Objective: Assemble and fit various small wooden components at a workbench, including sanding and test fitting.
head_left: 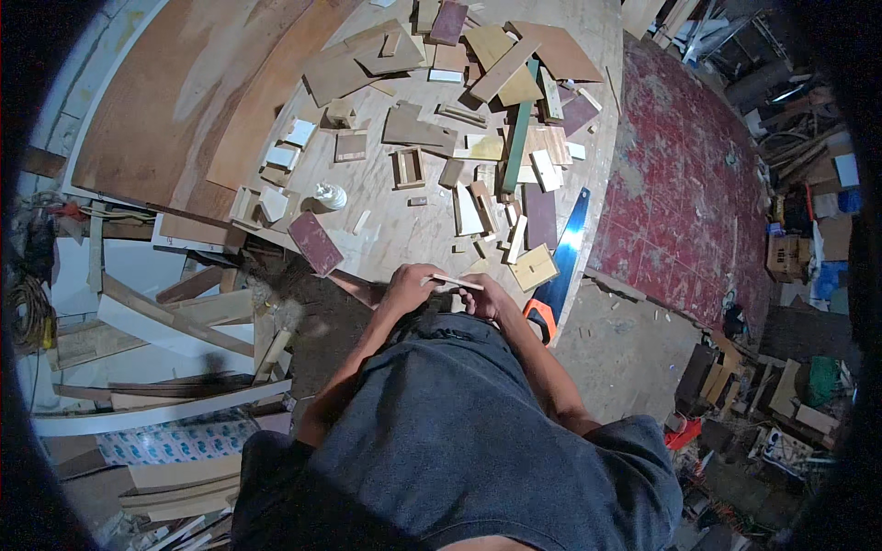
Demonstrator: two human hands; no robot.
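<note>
Wooden strip (457, 282) spans left fingers (424, 270) and right fingers (470, 299)

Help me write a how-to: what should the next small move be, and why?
Probably bring the wood strip over the table: the left hand and right hand hold it just off the near edge, and bare surface beyond could support it.

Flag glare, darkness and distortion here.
Head view: bright glare on the saw blade; black fisheye rim, dim clutter at right. Head view: table edge bows; held strip too small for fine detail.
</note>
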